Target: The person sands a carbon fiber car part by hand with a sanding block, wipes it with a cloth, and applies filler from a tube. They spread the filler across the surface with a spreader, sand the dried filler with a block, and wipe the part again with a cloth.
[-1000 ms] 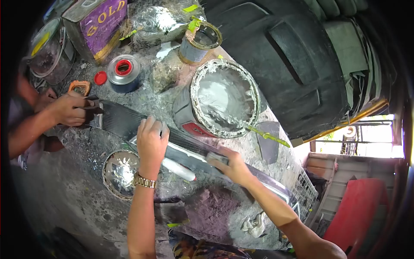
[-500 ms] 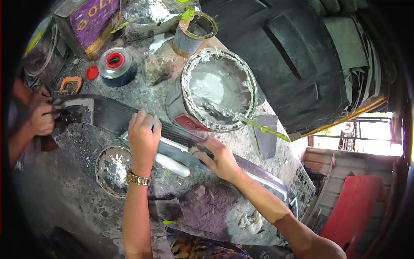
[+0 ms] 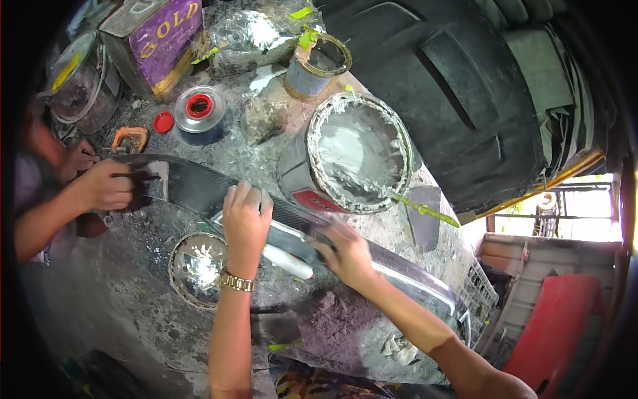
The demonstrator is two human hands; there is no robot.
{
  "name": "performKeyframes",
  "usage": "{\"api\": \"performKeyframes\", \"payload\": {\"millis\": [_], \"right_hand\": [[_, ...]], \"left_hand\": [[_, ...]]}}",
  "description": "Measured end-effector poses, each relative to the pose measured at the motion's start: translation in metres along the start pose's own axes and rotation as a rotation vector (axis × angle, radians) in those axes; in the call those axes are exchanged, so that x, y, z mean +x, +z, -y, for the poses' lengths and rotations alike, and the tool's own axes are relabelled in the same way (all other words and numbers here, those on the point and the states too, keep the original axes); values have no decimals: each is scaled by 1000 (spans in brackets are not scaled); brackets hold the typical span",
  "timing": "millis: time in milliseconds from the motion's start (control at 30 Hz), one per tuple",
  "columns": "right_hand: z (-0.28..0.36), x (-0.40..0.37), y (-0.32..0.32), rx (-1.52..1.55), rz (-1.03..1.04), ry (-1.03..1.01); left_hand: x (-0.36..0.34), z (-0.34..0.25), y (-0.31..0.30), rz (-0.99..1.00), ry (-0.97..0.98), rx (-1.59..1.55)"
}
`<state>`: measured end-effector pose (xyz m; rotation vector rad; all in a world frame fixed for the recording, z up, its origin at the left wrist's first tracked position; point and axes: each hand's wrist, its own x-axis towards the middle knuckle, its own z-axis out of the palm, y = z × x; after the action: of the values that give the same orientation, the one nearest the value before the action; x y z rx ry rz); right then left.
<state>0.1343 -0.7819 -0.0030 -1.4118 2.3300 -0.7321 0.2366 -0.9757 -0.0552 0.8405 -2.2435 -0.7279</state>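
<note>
A long, curved dark panel (image 3: 193, 179) with a carbon-fibre weave and a white-edged recess lies across the worktable. My left hand (image 3: 247, 213), with a metal watch at the wrist, curls its fingers over the panel near its middle. Farther right along the panel, my right hand (image 3: 344, 251) presses down with bent fingers, slightly blurred; what sits beneath them cannot be made out. Between my arms lies a white cylinder (image 3: 289, 261) with a red tip, below the panel. A co-worker's hand (image 3: 106, 185) holds a thin dark item against the panel's left end.
Behind the panel stands a large tin (image 3: 292, 174) of grey-white paste with a green-yellow stick. Near it are a smaller tin (image 3: 309, 80), a red-mouthed can (image 3: 199, 126) and a purple GOLD tin (image 3: 163, 46). A round shiny lid (image 3: 198, 269) lies left of my wrist.
The view has shifted, moving the scene right and slightly down. My right hand has slid slightly left along the panel; my left stays on it. The co-worker's hand has moved right over the panel's end.
</note>
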Motion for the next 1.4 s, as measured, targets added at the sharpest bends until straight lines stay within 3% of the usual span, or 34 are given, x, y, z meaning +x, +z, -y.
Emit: {"api": "performKeyframes", "payload": {"millis": [33, 267, 300, 533, 600, 700, 800, 933, 1000, 1067, 1233, 1400], "right_hand": [[7, 14, 6, -35, -7, -73], [3, 2, 0, -32, 39, 0], [8, 13, 8, -88, 21, -78], [-32, -41, -32, 13, 63, 31], [-26, -20, -16, 16, -29, -53], [-18, -12, -20, 8, 123, -4], [-31, -42, -36, 40, 73, 62], [-5, 2, -9, -25, 100, 19], [-18, -12, -12, 11, 51, -34], [-33, -33, -21, 69, 61, 46], [15, 22, 4, 5, 15, -11], [-15, -12, -16, 90, 41, 39]], "left_hand": [[0, -1, -1, 23, -4, 14], [-1, 4, 5, -36, 36, 56], [-1, 3, 2, -7, 42, 56], [-1, 4, 4, 11, 3, 11], [1, 4, 3, 5, 18, 27], [-3, 3, 3, 11, 29, 48], [-1, 7, 5, 25, -3, 26], [-4, 1, 6, 17, 23, 44], [0, 5, 1, 16, 27, 53], [-2, 5, 5, 8, 14, 2], [-3, -2, 1, 35, 16, 36], [-1, 5, 4, 15, 17, 2]]}}
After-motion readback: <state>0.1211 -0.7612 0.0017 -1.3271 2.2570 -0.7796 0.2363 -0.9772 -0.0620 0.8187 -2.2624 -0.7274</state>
